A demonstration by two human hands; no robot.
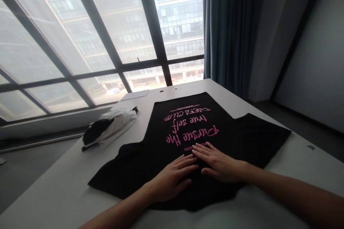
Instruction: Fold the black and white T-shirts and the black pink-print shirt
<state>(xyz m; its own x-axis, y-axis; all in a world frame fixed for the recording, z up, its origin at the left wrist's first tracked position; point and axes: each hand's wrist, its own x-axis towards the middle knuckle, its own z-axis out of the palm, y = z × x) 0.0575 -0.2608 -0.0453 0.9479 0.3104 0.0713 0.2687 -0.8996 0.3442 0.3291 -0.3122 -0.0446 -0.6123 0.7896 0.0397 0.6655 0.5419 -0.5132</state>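
Observation:
A black T-shirt (pixel 150 150) with pink lettering lies spread out on a white table (pixel 59 193), its hem toward the window and its sleeves out to both sides. My left hand (pixel 172 179) rests flat on the shirt's near middle, fingers stretched out. My right hand (pixel 219 164) lies flat beside it, fingers spread and pointing left, its fingertips almost touching those of the left hand. Neither hand holds anything.
A folded white and black garment (pixel 111 127) lies on the table to the left of the shirt. A sheet of paper (pixel 134 95) sits at the far edge. Large windows stand beyond, a dark curtain (pixel 228 28) at right. A small dark object (pixel 311 147) lies near the table's right edge.

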